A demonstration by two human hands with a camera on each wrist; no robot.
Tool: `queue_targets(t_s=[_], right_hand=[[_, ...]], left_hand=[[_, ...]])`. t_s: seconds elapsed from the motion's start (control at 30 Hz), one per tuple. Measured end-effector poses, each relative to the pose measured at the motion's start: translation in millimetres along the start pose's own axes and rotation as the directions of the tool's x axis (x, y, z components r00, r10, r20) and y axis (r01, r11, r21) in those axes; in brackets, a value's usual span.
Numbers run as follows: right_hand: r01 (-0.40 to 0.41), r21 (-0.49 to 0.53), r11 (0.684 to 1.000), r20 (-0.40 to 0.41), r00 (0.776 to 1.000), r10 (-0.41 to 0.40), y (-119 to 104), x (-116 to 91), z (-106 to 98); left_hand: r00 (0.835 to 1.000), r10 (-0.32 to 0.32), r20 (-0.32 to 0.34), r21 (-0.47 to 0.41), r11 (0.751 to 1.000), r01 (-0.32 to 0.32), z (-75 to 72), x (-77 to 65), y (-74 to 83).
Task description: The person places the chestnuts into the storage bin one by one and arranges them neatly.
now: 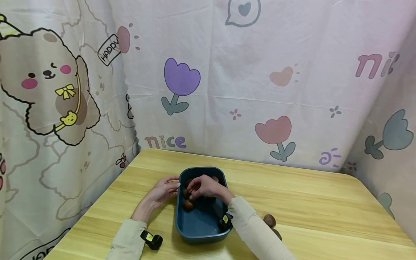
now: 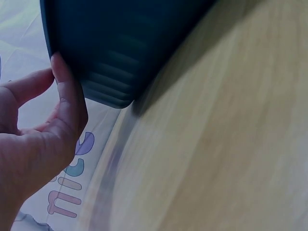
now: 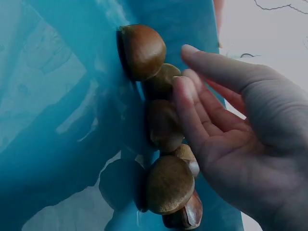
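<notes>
A dark blue rectangular bin [image 1: 201,221] stands on the table, with several brown chestnuts [image 3: 144,52] lined up along its left wall. From outside, my left hand [image 1: 160,192] touches that wall near the rim with its fingertips; the left wrist view shows the fingers [image 2: 67,91] loosely bent against it. My right hand [image 1: 208,187] reaches into the bin over the chestnuts. In the right wrist view, its thumb and fingers stand apart beside the row, with no chestnut between them. One chestnut [image 1: 188,205] lies nearest the bin's middle; the hand partly hides others in the head view.
Two more chestnuts [image 1: 269,220] lie on the wooden table [image 1: 312,202] right of the bin, one partly behind the right sleeve [image 1: 256,231]. A printed curtain [image 1: 221,122] hangs behind the table and along its sides. Small black cameras [image 1: 151,239] are strapped at both wrists.
</notes>
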State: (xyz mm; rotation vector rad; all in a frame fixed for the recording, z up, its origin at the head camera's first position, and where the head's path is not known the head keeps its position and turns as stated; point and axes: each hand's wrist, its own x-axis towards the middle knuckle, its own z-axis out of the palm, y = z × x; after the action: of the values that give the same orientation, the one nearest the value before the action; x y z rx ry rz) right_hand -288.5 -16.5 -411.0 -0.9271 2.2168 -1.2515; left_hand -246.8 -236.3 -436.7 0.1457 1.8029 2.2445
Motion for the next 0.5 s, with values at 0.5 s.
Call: queue_targets(t_s=[0.5], right_hand=[[0.134,0.192,0.972,-0.211,0.973,-0.093,-37,-18,-29]], left_hand=[[1.0,0.011,0.001,0.009,1.0,-0.011,0.2,-0.1,-0.3]])
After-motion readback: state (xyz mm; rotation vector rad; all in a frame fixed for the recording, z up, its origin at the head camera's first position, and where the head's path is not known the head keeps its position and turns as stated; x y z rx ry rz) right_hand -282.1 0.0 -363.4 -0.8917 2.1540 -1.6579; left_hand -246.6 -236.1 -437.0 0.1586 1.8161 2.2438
